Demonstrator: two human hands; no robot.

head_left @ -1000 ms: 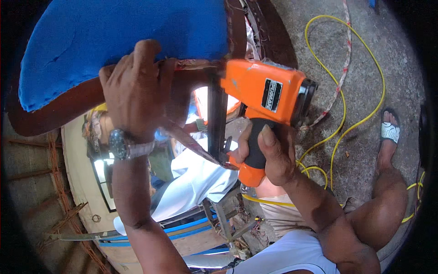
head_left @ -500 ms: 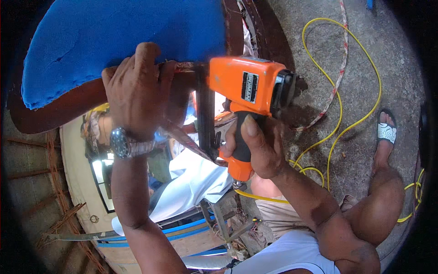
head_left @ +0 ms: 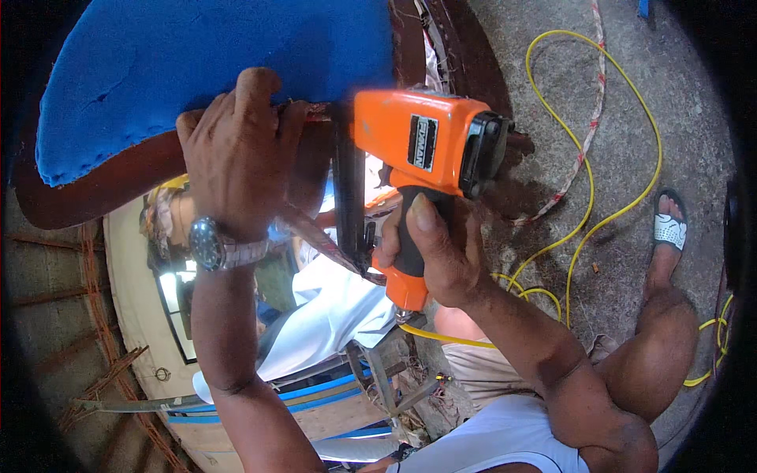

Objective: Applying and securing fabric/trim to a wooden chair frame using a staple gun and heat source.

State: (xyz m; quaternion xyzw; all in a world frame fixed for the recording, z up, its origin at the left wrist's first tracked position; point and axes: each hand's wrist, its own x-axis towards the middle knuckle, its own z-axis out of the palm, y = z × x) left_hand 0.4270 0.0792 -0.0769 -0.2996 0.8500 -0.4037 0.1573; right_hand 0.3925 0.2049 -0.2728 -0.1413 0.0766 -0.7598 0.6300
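Note:
My right hand [head_left: 445, 252] is wrapped round the black grip of an orange staple gun [head_left: 414, 138]. The gun's dark nose [head_left: 344, 173] stands against the edge of a padded panel, just beside my left fingertips. Blue foam [head_left: 213, 71] covers that panel, with brown covering [head_left: 134, 181] along its lower edge. My left hand [head_left: 233, 162] is closed over this edge, with bent fingers on the foam side and the thumb hidden. From near it a narrow patterned strip [head_left: 315, 236] hangs toward the gun's base; whether my fingers pinch it too is hidden.
A yellow air hose [head_left: 654, 142] runs from the gun's base and loops over the concrete floor [head_left: 686, 102], near a pale red-marked cord [head_left: 587, 134]. Behind my arms are a person in white cloth [head_left: 339, 299] and a wooden frame [head_left: 382, 386] with blue edging.
The staple gun has shifted slightly left and up in my right hand, its nose now closer to my left fingers. My left hand stays on the panel edge.

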